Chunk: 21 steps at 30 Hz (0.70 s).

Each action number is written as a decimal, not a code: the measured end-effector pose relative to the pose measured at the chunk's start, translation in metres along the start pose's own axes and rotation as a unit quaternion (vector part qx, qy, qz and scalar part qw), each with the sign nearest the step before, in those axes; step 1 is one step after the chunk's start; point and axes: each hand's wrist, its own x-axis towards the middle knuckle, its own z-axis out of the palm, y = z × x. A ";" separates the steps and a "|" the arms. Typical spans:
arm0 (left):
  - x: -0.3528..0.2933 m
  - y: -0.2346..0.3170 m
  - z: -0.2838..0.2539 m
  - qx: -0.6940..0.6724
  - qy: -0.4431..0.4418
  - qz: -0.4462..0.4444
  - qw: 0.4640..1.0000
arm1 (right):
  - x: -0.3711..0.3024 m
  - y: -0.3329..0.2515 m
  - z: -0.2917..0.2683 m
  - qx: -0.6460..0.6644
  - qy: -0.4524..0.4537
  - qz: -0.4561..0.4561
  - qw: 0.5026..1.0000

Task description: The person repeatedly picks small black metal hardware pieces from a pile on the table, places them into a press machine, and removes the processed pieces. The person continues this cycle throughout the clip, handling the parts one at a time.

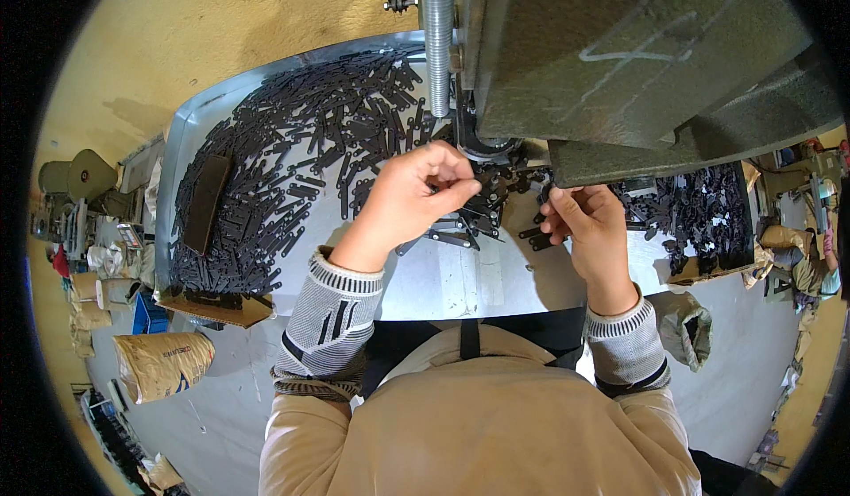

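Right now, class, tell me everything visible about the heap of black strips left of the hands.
The heap of black strips spreads across the left of the metal table, dense toward the raised rim and sparser inward. The strips are flat, narrow, metal-looking, round-ended, many showing small holes, and lie overlapping at mixed angles. A dark slab rests on top at the left; a brown board edges the near side.

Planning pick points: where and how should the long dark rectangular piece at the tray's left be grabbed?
Pinch the long dark piece near mid-length, across its narrow width, probably from above. It is slim with straight long sides and lies atop the black strips, upper face uncovered.
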 end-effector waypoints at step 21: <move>0.002 0.003 -0.001 0.062 0.024 -0.094 0.993 | 0.020 0.000 0.027 -0.019 -0.079 0.029 0.996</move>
